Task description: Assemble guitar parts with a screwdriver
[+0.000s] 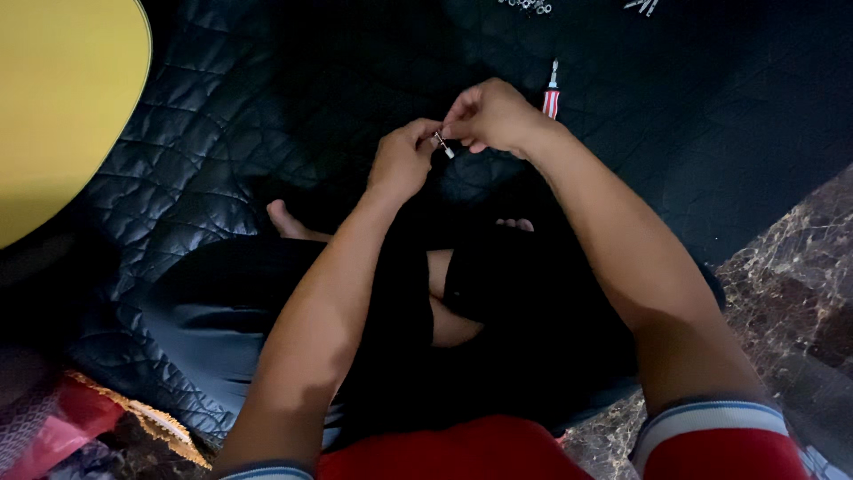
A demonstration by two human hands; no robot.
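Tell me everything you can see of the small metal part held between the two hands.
The small metal part is a short, thin, silvery pin or screw; its exact kind is too small to tell. It looks like shiny metal with a pale tip. It tilts down to the right, pinched between fingertips of the left hand and the right hand, above the black quilted mat.

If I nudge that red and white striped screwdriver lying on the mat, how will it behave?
The screwdriver looks small, so probably light. Its handle seems rounded, so it may roll. The quilted black mat looks soft and would likely stop it soon.
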